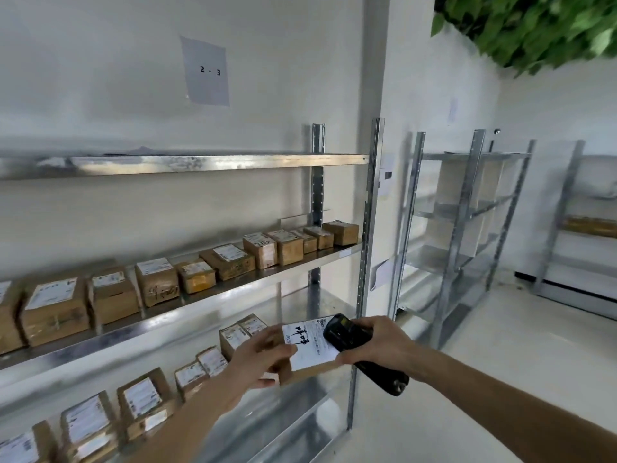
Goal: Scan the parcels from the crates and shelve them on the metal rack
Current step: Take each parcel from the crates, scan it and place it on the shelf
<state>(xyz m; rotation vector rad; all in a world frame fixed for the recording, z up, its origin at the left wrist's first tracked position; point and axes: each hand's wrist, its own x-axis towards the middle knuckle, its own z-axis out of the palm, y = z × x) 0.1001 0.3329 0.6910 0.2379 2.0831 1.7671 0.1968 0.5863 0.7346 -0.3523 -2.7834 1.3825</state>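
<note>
I hold a brown cardboard parcel [312, 347] with a white label on top between both hands, at the right end of the metal rack's [364, 262] lower shelf. My left hand [263, 357] grips the parcel's left side. My right hand [377, 345] holds a black handheld scanner [364, 354], and its fingers touch the parcel's right edge. The scanner's head lies over the label's top right corner. The parcel's underside is hidden.
Rows of labelled cardboard parcels [157, 282] fill the middle shelf and lower shelf [140, 401]. The top shelf [200, 162] carries almost nothing. A paper sign "2 - 3" [207, 71] hangs on the wall. More metal racks [467, 228] stand to the right across open floor.
</note>
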